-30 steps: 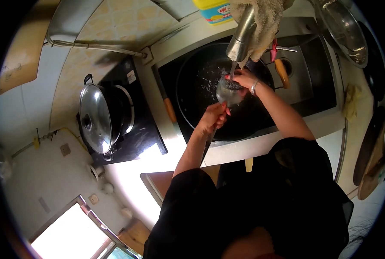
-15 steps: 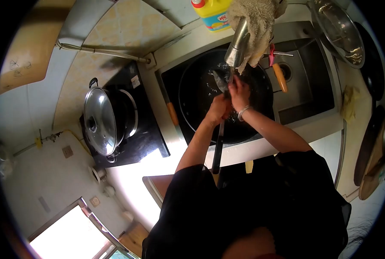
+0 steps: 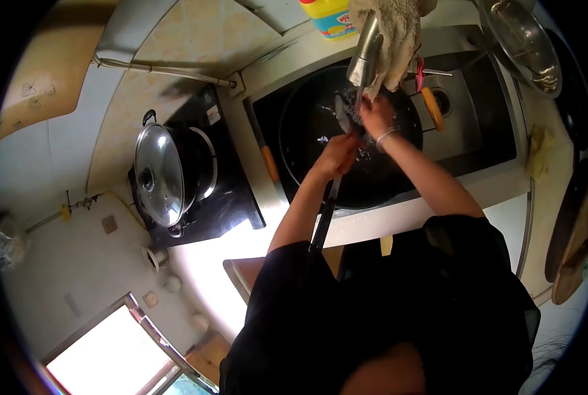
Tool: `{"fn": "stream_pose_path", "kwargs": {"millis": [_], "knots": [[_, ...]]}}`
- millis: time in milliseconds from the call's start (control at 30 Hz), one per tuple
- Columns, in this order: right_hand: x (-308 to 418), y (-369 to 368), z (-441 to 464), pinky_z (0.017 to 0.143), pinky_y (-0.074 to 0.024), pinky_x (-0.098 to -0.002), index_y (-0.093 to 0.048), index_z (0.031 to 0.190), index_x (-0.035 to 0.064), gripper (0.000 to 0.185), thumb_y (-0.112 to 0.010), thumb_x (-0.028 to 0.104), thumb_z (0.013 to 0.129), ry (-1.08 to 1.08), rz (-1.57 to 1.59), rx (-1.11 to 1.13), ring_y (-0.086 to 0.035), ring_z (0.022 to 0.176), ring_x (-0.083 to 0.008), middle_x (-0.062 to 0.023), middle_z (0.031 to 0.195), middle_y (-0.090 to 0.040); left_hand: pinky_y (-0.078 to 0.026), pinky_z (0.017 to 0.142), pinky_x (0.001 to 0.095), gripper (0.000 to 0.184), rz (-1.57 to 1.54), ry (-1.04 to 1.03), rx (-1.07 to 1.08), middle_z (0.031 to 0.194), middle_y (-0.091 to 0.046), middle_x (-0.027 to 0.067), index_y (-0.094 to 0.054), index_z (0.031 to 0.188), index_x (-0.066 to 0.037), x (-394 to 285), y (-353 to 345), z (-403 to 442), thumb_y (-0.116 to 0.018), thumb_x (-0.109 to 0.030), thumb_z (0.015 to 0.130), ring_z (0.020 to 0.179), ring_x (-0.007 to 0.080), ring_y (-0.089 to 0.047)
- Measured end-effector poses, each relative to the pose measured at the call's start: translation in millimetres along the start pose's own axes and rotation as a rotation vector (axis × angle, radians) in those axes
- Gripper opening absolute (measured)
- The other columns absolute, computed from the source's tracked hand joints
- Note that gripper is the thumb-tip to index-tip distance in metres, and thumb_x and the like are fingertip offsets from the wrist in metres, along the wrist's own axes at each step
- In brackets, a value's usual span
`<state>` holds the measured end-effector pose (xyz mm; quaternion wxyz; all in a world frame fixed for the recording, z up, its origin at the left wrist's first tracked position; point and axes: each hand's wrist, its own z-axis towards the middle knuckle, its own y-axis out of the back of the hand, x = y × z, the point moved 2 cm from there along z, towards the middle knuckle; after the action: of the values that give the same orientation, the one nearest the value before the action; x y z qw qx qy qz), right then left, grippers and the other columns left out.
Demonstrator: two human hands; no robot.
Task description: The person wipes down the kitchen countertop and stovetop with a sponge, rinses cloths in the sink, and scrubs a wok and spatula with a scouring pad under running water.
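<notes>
Long dark-handled utensil, slanted over black wok

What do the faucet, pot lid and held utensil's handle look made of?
Faucet: probably metal, silvery satin sheen. Pot lid: glossy, strong reflections; likely glass, possibly polished steel. Utensil handle: dark, smooth-looking; perhaps plastic, coated metal possible too.

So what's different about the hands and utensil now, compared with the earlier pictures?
The right hand moved from the utensil's head down beside the left hand, then back up near the tap; whether it touches the utensil now is unclear. The utensil has turned, its head looking narrower than at first. The left hand still grips its handle; the cloth and pot lid stayed put.
</notes>
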<state>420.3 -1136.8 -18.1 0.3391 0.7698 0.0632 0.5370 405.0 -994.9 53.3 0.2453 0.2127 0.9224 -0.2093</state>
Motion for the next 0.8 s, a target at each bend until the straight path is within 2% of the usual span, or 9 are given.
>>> {"fn": "stream_pose_path", "kwargs": {"millis": [67,200,300,467,533,567,600,733,800], "knots": [[27.5,4.1,-28.3,0.079,-0.0371,-0.0435,-0.053,0.107,0.0161,0.034,-0.056,0.023,0.074,0.3,-0.139,-0.221,-0.043,0.088,-0.0343,-0.0168,0.098,-0.044,-0.015,0.033,0.0215,0.02,0.062,-0.014,-0.029,0.051,-0.028,-0.0035,-0.045,0.072,-0.009,-6.1,-2.5,4.5,-0.041,-0.022,0.087,0.039,0.0066,-0.025],[15.4,3.1,-45.3,0.078,-0.0389,-0.0416,-0.048,0.11,0.0118,0.036,-0.053,0.021,0.075,0.227,0.134,-0.117,-0.046,0.088,-0.0354,-0.0198,0.095,-0.048,-0.017,0.034,0.0218,0.015,-0.096,-0.034,-0.17,0.052,-0.029,-0.0029,-0.044,0.074,-0.009,-18.8,8.2,0.7,-0.04,-0.017,0.086,0.04,0.0071,-0.026],[-25.9,-8.8,-29.7,0.073,-0.0422,-0.0439,-0.051,0.101,0.0053,0.03,-0.049,0.022,0.076,0.099,0.006,0.002,-0.053,0.081,-0.0368,-0.0214,0.086,-0.056,-0.022,0.036,0.0217,0.024,-0.209,-0.151,0.085,0.052,-0.03,-0.0016,-0.053,0.088,-0.001,-34.6,10.5,-6.8,-0.038,-0.019,0.089,0.04,0.0081,-0.028],[-34.1,7.1,-23.9,0.073,-0.0447,-0.0377,-0.054,0.096,0.0043,0.03,-0.047,0.028,0.079,0.024,0.008,0.234,-0.056,0.084,-0.0312,-0.0159,0.089,-0.059,-0.031,0.042,0.0256,0.03,-0.24,-0.312,0.072,0.054,-0.04,0.0041,-0.053,0.089,0.003,-62.5,-4.0,-13.4,-0.035,-0.022,0.09,0.045,0.0137,-0.037],[-5.2,21.5,-24.7,0.071,-0.0453,-0.0336,-0.054,0.096,0.0058,0.03,-0.045,0.032,0.083,0.009,0.406,0.393,-0.058,0.08,-0.0236,-0.0118,0.087,-0.06,-0.036,0.045,0.0278,0.03,-0.322,-0.471,0.003,0.057,-0.046,0.0067,-0.052,0.089,0.004,-70.4,-12.2,-8.9,-0.036,-0.021,0.089,0.047,0.0171,-0.042],[19.4,32.3,-35.0,0.07,-0.045,-0.0303,-0.054,0.097,0.0048,0.034,-0.04,0.034,0.087,-0.118,0.795,0.515,-0.058,0.079,-0.0175,-0.0064,0.086,-0.06,-0.041,0.05,0.0295,0.027,-0.358,-0.56,0.054,0.06,-0.049,0.0083,-0.052,0.087,0.004,-72.5,-11.9,1.9,-0.039,-0.019,0.088,0.051,0.0195,-0.047],[42.2,45.6,-43.0,0.071,-0.0441,-0.0278,-0.054,0.098,0.0014,0.04,-0.034,0.035,0.089,-0.289,0.803,0.549,-0.057,0.079,-0.0165,-0.0043,0.088,-0.06,-0.041,0.05,0.0295,0.027,-0.353,-0.563,0.059,0.06,-0.049,0.0083,-0.052,0.087,0.004,-75.5,-17.2,3.0,-0.039,-0.019,0.088,0.051,0.0195,-0.047],[33.9,43.2,-24.3,0.072,-0.042,-0.0268,-0.054,0.102,0.0049,0.047,-0.031,0.043,0.088,0.13,0.693,0.139,-0.056,0.077,-0.0148,-0.0068,0.084,-0.059,-0.043,0.066,0.0284,0.018,-0.409,-0.748,0.052,0.083,-0.057,0.0089,-0.054,0.091,0.004,-86.6,-38.5,7.8,-0.041,-0.008,0.086,0.074,0.0169,-0.054],[32.4,46.4,-14.5,0.062,-0.0428,-0.0219,-0.053,0.097,0.0045,0.036,-0.031,0.033,0.091,-0.006,0.731,0.18,-0.053,0.075,-0.0098,-0.0002,0.082,-0.057,-0.043,0.066,0.0271,0.016,-0.22,-0.756,-0.134,0.082,-0.058,0.0078,-0.055,0.091,0.002,-87.4,-54.1,9.4,-0.042,-0.005,0.085,0.074,0.0153,-0.054]]}}
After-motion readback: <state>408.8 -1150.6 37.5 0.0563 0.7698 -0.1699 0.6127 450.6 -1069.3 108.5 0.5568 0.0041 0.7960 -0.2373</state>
